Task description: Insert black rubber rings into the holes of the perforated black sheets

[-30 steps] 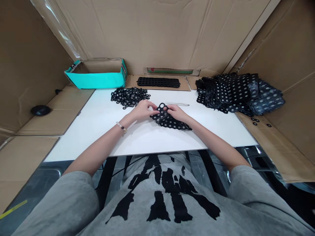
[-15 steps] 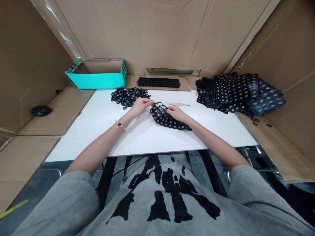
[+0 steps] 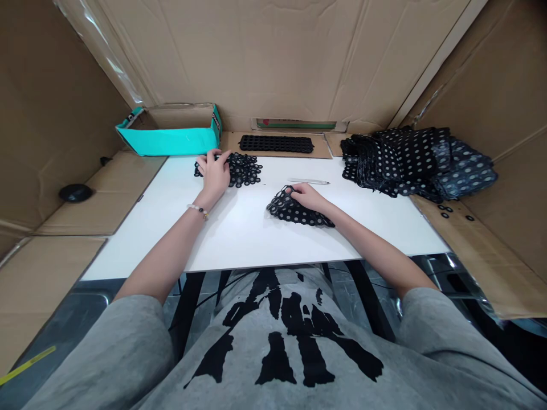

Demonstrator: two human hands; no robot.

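On the white tabletop, 2 hands are down! Right hand, fingers flat and close together, presses a black perforated sheet at centre. Left hand, fingers spread wide, rests on a loose pile of black rings toward the far left. Just beyond the right hand lies a slim pen. Far right, dotted sheets stack high. Far left sits a teal cardboard box, contents hidden; at the far edge, a black cell tray shows rows of empty-looking cells.
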